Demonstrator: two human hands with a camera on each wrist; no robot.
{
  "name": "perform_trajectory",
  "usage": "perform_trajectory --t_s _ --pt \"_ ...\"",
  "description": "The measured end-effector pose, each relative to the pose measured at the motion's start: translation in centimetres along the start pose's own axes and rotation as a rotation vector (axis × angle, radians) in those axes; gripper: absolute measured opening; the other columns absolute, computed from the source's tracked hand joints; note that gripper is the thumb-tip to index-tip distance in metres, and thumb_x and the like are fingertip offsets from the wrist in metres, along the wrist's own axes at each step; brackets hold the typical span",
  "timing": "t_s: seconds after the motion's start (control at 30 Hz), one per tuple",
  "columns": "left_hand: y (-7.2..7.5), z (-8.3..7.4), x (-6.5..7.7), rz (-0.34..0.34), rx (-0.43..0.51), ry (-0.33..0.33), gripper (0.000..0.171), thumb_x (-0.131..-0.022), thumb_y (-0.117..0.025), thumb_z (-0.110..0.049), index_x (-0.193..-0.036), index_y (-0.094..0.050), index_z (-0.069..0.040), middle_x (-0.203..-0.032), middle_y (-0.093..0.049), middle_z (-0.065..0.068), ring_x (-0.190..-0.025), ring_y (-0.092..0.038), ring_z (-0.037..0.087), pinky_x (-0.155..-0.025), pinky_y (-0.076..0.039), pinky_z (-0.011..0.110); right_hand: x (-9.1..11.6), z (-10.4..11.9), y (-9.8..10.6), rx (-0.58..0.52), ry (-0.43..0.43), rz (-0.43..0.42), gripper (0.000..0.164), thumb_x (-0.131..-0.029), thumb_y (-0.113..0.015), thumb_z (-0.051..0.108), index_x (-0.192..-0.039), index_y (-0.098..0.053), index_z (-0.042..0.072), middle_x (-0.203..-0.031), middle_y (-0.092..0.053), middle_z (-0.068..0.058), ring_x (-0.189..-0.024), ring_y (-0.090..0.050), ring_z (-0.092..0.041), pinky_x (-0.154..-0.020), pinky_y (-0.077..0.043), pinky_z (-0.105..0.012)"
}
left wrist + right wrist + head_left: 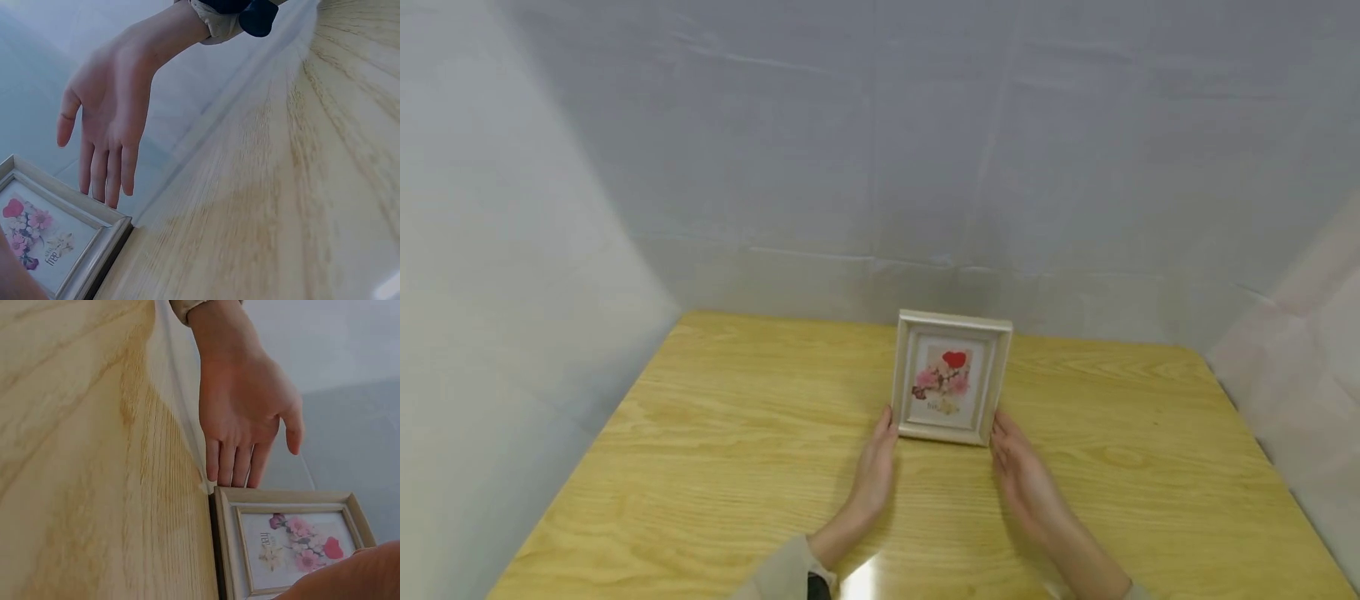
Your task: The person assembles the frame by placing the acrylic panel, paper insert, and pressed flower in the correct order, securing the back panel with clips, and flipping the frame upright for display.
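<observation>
A silver-cream picture frame (pixel 952 433) stands upright on the table, with pink flowers and a red heart shape behind its pane. My left hand (pixel 874 471) is at its lower left side, fingers extended along the edge. On the opposite side my right hand (pixel 1026 479) has its straight fingertips against the lower right edge. The left wrist view shows the right hand (pixel 115 106) palm inward beyond the frame (pixel 112 234). From the right wrist, the left hand (pixel 244 403) appears the same way, its fingertips behind the frame's (pixel 294 497) edge.
The frame rests on a wooden table (pixel 737 417) with rounded far corners. Behind it hangs a pale grey sheet (pixel 775 167), and similar sheeting covers both sides. Light glares off the table's near edge. A black device (pixel 817 586) sits at the left sleeve.
</observation>
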State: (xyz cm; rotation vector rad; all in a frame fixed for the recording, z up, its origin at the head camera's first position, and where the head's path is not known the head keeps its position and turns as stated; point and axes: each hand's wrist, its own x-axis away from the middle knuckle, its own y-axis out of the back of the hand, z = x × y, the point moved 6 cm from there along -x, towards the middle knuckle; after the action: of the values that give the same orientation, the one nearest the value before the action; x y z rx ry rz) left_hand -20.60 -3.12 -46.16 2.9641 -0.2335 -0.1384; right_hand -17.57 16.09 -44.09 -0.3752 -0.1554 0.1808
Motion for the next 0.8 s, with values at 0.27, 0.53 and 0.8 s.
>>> perform_trajectory --t_s 0.27,0.53,0.8 --pt "-0.1 0.2 -0.7 0.002 0.012 0.021 0.061 -0.109 -0.023 -0.033 -0.154 -0.015 0.008 -0.162 -0.013 0.023 -0.149 -0.011 0.037 -0.121 -0.007 0.050 -1.4 0.0 0.3 -0.026 0.024 -0.016 0.064 -0.106 -0.027 0.013 -0.155 0.013 0.000 -0.163 0.018 -0.015 -0.149 0.016 -0.029 -0.119 0.012 -0.043" --pt "0.0 0.6 -1.5 0.008 0.027 0.029 0.062 -0.109 -0.021 -0.035 -0.155 -0.013 0.006 -0.163 -0.011 0.021 -0.150 -0.010 0.035 -0.121 -0.006 0.049 -2.4 -0.2 0.5 -0.048 0.035 -0.023 0.063 -0.107 -0.027 0.012 -0.156 0.010 0.002 -0.164 0.015 -0.014 -0.150 0.014 -0.027 -0.120 0.010 -0.041" --pt "0.5 0.1 -1.4 -0.006 0.017 0.027 0.061 -0.109 -0.030 -0.031 -0.156 -0.014 0.004 -0.162 -0.015 0.022 -0.148 -0.015 0.038 -0.120 -0.010 0.052 -2.0 0.6 1.4 -0.059 0.042 -0.026 0.063 -0.106 -0.027 0.011 -0.154 0.011 -0.003 -0.164 0.015 -0.016 -0.150 0.012 -0.029 -0.121 0.009 -0.042"
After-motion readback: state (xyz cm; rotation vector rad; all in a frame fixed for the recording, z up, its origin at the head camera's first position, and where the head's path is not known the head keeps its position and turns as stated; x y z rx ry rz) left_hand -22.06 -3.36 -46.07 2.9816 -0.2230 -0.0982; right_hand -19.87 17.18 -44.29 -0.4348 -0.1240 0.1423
